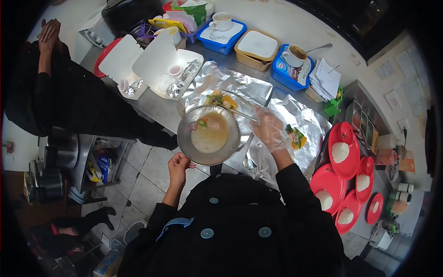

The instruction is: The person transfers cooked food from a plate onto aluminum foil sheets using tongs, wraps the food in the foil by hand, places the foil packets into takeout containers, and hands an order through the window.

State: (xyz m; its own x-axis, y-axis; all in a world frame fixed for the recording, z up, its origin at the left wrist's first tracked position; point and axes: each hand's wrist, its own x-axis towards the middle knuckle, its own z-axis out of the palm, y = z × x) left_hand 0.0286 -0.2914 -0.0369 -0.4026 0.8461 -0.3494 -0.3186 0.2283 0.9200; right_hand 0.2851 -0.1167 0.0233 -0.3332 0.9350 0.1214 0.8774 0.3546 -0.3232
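Note:
My bare left hand (179,167) pinches the near rim of a round metal bowl (183,143). Inside the bowl lies a cloudy, yellowish liquid (210,136) with a green piece and a purplish piece in it. My right hand (268,128), in a clear plastic glove, is closed on metal tongs (243,114), whose arms point left past the bowl's far side. Just beyond the bowl, mixed vegetables (222,99) rest on a foil sheet (249,87). A second vegetable portion (296,137) sits on another foil sheet (304,115), right of my gloved hand.
Red plates (339,138) with white rice mounds stand at right. Open white takeout boxes (157,60) lie at back left. Tubs (257,46), cups (294,55) and papers (325,78) line the wall. A person in black (50,92) stands at left; another person's legs (92,221) show lower left.

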